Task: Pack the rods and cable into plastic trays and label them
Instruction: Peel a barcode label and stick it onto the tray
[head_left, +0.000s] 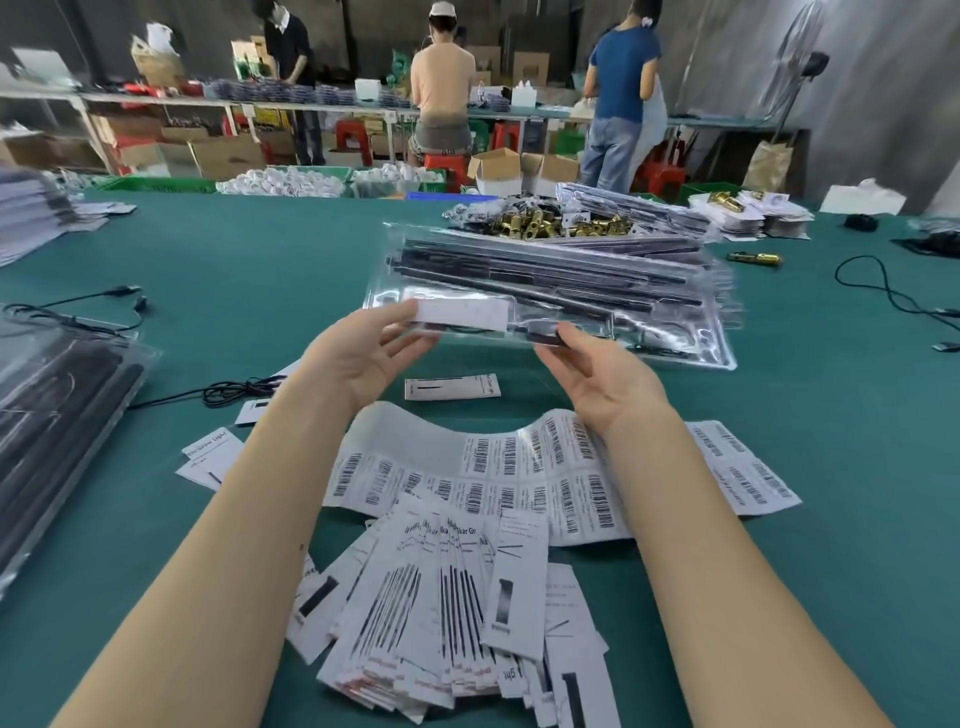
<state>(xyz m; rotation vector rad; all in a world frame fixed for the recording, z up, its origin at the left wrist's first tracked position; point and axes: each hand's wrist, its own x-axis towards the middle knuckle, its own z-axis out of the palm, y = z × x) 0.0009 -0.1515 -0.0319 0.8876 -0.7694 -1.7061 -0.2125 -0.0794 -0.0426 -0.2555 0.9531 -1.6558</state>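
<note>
A clear plastic tray (691, 348) holding several black rods (545, 270) is lifted and tilted above the green table, over more trays of the same kind. My left hand (363, 358) holds its near left edge, with the thumb on a white paper card (462, 314) at the tray's front. My right hand (597, 379) grips the near right edge beside a small black part (543, 332). A sheet of barcode labels (519, 467) lies under my wrists. A black cable (228, 389) lies coiled left of my left forearm.
A heap of printed cards (452, 613) lies in front of me. A stack of packed trays (57, 415) sits at the left edge. Brass fittings (550, 223) are piled behind the tray; loose cables (883, 296) lie right. Three people stand at a far bench.
</note>
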